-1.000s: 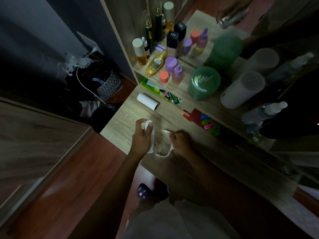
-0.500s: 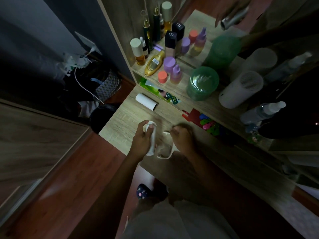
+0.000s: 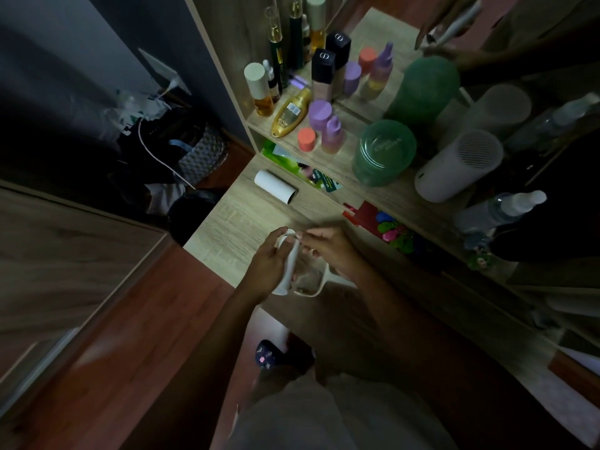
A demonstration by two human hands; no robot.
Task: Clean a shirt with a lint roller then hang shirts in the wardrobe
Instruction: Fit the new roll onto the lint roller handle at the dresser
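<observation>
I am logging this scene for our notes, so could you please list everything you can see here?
lint roller: one, white, held over the desk.
desk: one, light wood, below the shelf.
spare roll: one, white, lying on the desk near the shelf.
shelf: one, light wood, against a mirror.
green jar: one, on the shelf.
white cylinder: one, lying on the shelf, right of the jar.
gold bottle: one, lying on the shelf.
spray bottle: one, clear, white cap, far right.
bag: one, patterned, on the floor, left.
left hand: grips the roller handle.
right hand: fingers pinch at the roller's top.
</observation>
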